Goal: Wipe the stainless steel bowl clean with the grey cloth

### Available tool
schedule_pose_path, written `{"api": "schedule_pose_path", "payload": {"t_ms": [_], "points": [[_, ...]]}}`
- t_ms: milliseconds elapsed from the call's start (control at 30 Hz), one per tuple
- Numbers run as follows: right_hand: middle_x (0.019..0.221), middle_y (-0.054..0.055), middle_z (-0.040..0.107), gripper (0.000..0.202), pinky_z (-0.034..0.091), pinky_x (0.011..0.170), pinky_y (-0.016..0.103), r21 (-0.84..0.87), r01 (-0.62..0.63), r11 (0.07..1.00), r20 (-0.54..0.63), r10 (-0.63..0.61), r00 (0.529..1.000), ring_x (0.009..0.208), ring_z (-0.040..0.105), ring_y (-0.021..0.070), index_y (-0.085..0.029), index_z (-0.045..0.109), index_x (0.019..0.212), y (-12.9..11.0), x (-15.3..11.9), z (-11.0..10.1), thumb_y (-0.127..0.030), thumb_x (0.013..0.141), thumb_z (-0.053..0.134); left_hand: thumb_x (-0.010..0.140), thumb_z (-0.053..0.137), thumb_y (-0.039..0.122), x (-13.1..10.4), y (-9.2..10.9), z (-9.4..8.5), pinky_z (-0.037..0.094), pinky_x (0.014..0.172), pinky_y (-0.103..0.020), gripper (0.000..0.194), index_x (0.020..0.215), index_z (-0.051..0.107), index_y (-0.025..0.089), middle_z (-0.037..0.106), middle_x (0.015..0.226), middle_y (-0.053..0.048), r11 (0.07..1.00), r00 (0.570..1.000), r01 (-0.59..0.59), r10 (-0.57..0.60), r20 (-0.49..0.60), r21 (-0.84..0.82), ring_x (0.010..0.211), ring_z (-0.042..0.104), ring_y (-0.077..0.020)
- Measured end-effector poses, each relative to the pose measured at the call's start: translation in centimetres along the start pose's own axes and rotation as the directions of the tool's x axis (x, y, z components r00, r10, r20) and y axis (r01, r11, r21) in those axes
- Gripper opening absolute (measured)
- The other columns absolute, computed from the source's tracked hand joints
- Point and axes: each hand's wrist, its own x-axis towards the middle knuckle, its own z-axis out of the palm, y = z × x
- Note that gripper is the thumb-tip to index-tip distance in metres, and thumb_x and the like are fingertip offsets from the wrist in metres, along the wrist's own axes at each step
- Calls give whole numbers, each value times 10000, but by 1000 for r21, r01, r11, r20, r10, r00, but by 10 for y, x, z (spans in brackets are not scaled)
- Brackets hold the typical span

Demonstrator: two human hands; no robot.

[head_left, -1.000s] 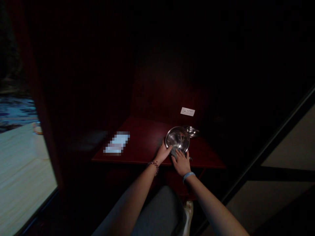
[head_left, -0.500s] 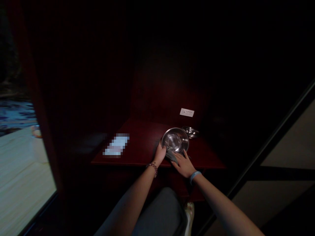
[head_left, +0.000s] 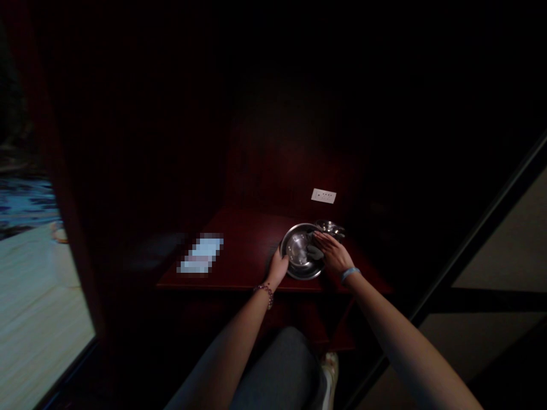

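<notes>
A shiny steel basin (head_left: 298,250) is tilted toward me over a dark red wooden desk (head_left: 243,250). My left hand (head_left: 278,267), with a beaded bracelet at the wrist, grips its left rim, thumb on the near side. My right hand (head_left: 336,256), wearing a light blue band, presses a dark grey cloth (head_left: 315,252) against the basin's inner right wall. Its fingers lie together over the cloth and point up and left. Just behind the basin sit more steel bowls (head_left: 330,225), partly covered by the basin and my right hand.
A white socket plate (head_left: 323,196) is on the back panel. On the desk's left lies a pixelated bright rectangle (head_left: 200,254). Dark panels enclose both sides. A pale surface with a whitish container (head_left: 65,262) stands at far left. My knee (head_left: 282,370) is below the desk edge.
My right hand has slid the cloth from the basin's near rim up and right to its inner right wall. My left hand keeps its grip on the left rim.
</notes>
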Motion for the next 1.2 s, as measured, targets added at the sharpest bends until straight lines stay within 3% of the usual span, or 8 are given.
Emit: {"api": "schedule_pose_path", "payload": {"t_ms": [167, 333, 533, 633, 767, 900, 1067, 1200], "points": [[1599, 39, 257, 731, 28, 1252, 260, 80, -43, 996, -21, 45, 999, 1503, 128, 125, -57, 242, 1525, -4, 8, -2, -40, 799, 327, 736, 529, 5, -3, 5, 1, 395, 1104, -395, 449, 1151, 623, 147, 686, 1206, -95, 1000, 1000, 26, -26, -10, 11, 1158, 618, -209], [1577, 30, 312, 672, 15, 1262, 330, 208, -118, 971, 30, 115, 993, 1502, 169, 164, -111, 351, 1495, -16, -10, 3, -139, 825, 394, 768, 542, 57, -6, 9, 3, 413, 1086, -389, 442, 1199, 600, 141, 671, 1239, -112, 1000, 1000, 16, -16, 20, 4, 1156, 620, -212], [1466, 170, 474, 554, 60, 1241, 464, 236, -264, 935, 72, 255, 964, 1400, 413, 275, -62, 496, 1399, -69, -32, 12, -338, 921, 442, 740, 473, 9, -10, 13, 4, 361, 1131, -390, 535, 1244, 583, 148, 654, 1273, -101, 998, 1000, 17, -18, 10, 61, 1210, 588, -204], [1429, 158, 524, 502, 94, 1226, 478, 307, -297, 904, 99, 280, 955, 1367, 461, 253, -116, 523, 1387, -94, -33, 8, -357, 970, 381, 756, 469, 22, -11, 15, 3, 370, 1124, -395, 530, 1259, 573, 152, 661, 1257, -102, 995, 999, 47, -47, 1, 92, 1191, 599, -205], [1439, 81, 529, 466, 142, 1212, 502, 471, -296, 831, 158, 251, 955, 1377, 450, 206, -220, 508, 1400, -110, -29, 3, -363, 1009, 299, 763, 462, 30, -10, 16, 1, 378, 1117, -400, 504, 1241, 576, 142, 677, 1211, -102, 992, 998, 59, -58, -13, 116, 1150, 617, -204], [1458, 35, 511, 468, 133, 1216, 506, 560, -207, 802, 120, 168, 978, 1382, 440, 176, -280, 425, 1453, -107, -31, 2, -368, 1020, 272, 758, 460, 28, -9, 15, 0, 386, 1112, -409, 486, 1216, 586, 132, 675, 1203, -111, 993, 999, 48, -46, -28, 106, 1137, 622, -212], [1475, 35, 495, 491, 14, 1230, 498, 497, -30, 867, 94, -19, 995, 1373, 452, 191, -284, 406, 1465, -72, -45, -1, -348, 978, 400, 740, 462, 15, -9, 17, 0, 395, 1107, -410, 478, 1179, 603, 142, 683, 1190, -98, 996, 999, 51, -50, -7, 79, 1158, 612, -213], [1463, 47, 511, 525, 13, 1231, 503, 356, -59, 933, 85, 31, 996, 1403, 406, 231, -264, 445, 1446, -45, -55, 0, -317, 925, 486, 737, 485, 21, -10, 19, 3, 368, 1128, -409, 485, 1188, 605, 151, 676, 1217, -90, 998, 999, 32, -34, 25, 47, 1200, 589, -212]]}}
